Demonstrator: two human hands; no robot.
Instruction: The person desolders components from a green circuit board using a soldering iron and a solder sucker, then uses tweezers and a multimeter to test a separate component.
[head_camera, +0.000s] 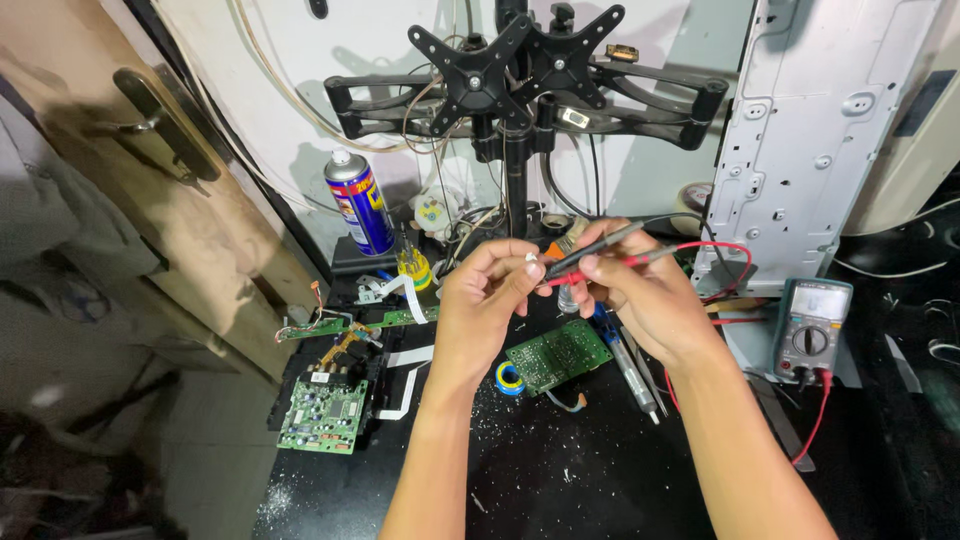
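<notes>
Bench view, largest to smallest: dual monitor arm (520, 70); grey metal chassis (800, 140); multimeter (812, 318); green circuit board (558, 354). Right hand (640, 290) closed round the red probe (640, 257) and black probe (610, 238), held together like pens above the board. Left hand (490, 295) pinches a tiny white component (530, 260) at fingertips, touching the probe tips; likely light, rigid, easily dropped, best gripped by its body

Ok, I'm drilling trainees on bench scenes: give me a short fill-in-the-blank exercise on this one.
1. The right hand holds the red and black ___ of the grey multimeter.
2. The left hand pinches a small ___ part.
3. The square green circuit board lies below the ___.
4. The blue spray can stands ___.

Answers: probes; white; hands; upright
</notes>
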